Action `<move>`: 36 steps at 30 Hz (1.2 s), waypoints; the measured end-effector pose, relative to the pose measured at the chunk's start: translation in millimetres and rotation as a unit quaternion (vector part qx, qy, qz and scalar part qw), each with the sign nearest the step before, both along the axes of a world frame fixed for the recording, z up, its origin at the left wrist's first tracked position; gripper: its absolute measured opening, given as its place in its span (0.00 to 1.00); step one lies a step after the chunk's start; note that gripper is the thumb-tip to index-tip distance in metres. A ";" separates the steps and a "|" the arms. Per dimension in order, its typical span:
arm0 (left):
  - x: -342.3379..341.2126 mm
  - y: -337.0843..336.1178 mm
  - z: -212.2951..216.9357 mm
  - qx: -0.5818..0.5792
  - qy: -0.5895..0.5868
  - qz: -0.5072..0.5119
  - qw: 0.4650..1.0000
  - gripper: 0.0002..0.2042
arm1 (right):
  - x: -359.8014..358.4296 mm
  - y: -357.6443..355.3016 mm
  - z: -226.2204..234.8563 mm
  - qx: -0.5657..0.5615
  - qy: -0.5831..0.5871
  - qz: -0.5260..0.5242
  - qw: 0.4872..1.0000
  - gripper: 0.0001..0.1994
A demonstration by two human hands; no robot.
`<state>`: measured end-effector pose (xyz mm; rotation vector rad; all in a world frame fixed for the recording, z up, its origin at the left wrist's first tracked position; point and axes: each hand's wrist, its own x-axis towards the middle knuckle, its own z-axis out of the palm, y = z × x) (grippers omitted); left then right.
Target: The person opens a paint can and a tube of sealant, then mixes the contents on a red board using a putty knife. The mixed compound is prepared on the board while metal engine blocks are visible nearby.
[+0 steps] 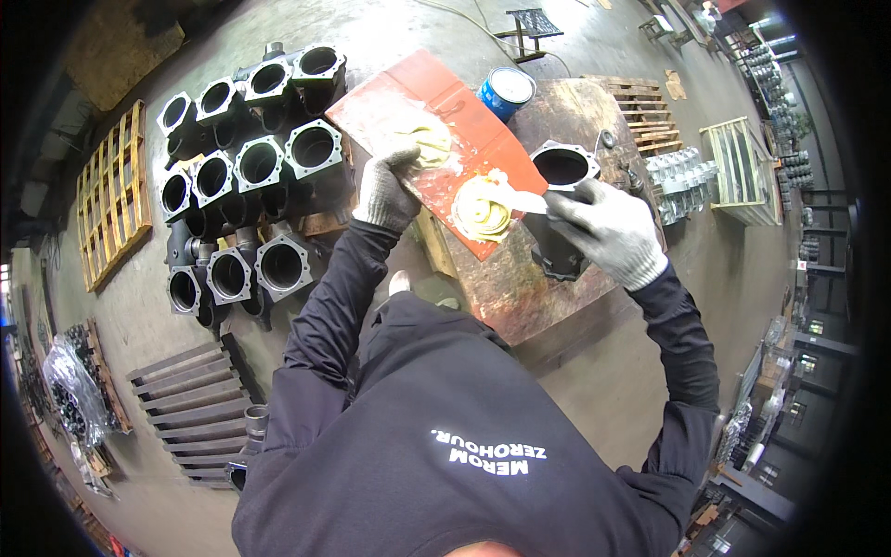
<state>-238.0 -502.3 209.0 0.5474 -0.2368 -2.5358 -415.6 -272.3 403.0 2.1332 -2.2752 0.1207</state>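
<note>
My left hand [385, 192], in a grey-white work glove, grips the near left edge of a red board [445, 88]. Two heaps of creamy yellow paste lie on the board: one heap [429, 146] just beyond my left hand, the other heap [483, 209] towards the right corner. In my gloved right hand [608, 227] is a spatula with a pale, flat blade [525, 202], its tip at the right heap. Its handle is hidden in my fingers. Below and beside this hand stands a black metal casting [555, 251], with a round bore and a flanged top, on a worn worktable [510, 302].
A blue can [508, 90] with a white top stands behind the board. Several similar black castings [255, 162] stand in rows on the left. Wooden pallets [116, 195] lie on the floor, a dark slatted one [190, 399] nearer me. Silvery parts [682, 181] are stacked beyond the table.
</note>
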 end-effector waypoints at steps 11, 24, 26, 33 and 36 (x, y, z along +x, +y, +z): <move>-1.0 -7.3 -12.4 0.034 -0.003 -0.010 0.999 0.15 | -1.9 6.9 11.1 0.082 0.004 0.004 0.997 0.13; 3.3 -6.4 -9.8 0.022 -0.032 -0.035 0.999 0.17 | 6.9 -1.4 7.0 -0.005 -0.015 0.135 0.991 0.13; 3.3 -3.5 -5.2 0.020 -0.032 -0.045 0.998 0.17 | 7.7 -7.4 6.4 0.019 -0.001 0.094 0.995 0.12; 5.3 3.3 11.2 -0.025 -0.041 -0.013 0.999 0.17 | 10.8 1.0 5.7 0.025 0.014 0.117 0.993 0.15; 5.4 2.4 12.7 -0.023 -0.044 -0.012 0.999 0.17 | 11.6 2.1 2.0 0.010 0.037 0.026 0.999 0.16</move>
